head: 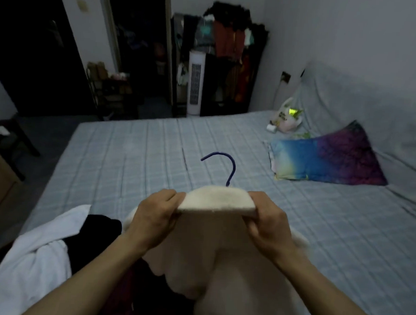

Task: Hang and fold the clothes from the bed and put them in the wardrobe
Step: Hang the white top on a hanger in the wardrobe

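Both hands are pinching the neck of a cream sweater (223,254) above the bed (135,153): left hand (154,217) on one side, right hand (269,224) on the other. A blue hanger hook (222,165) is poking out, so hanging seems underway. Next, it likely needs carrying to the wardrobe (221,61) across the room.

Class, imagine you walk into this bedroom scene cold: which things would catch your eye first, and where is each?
First, the cream garment held up at centre, the left hand and right hand gripping its two ends, with a blue hanger hook rising above it. Next, the bright blue and purple pillow on the bed's right side.
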